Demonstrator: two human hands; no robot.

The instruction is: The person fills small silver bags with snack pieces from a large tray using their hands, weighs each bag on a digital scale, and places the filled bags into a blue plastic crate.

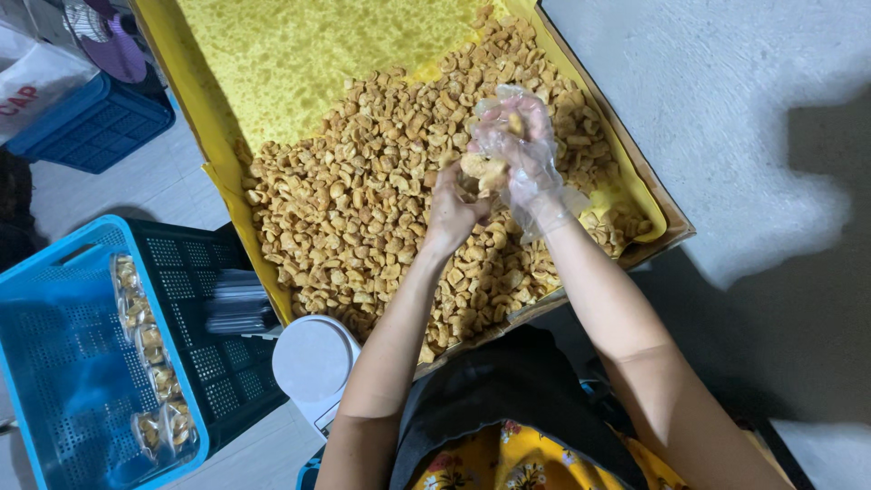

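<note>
— While the person is leaning over the tray (650, 229), what are the two hands doing?

— Both are meeting above the heap of fried snack pieces (363, 218). The right hand (522, 150), which is wearing a thin clear plastic glove, is curling its fingers around a small clutch of the golden pieces. The bare left hand (454, 210) is reaching up to it, its fingers pressing together against a piece at the glove's lower edge.

— And where is the heap lying?

— It is lying on yellow paper (299, 54) that is lining the shallow brown tray, filling the near half and leaving the far part of the paper bare.

— What is sitting around the tray?

— To the left, a light blue crate (54, 363) is holding a row of small filled bags (150, 363) along its right wall. Beside it a dark perforated crate (200, 354) is carrying a stack of flat clear bags (238, 304). A white round scale (313, 358) is sitting just beside the tray's near corner. Farther up on the left, a dark blue basket (95, 127) is standing on the pale floor.
</note>
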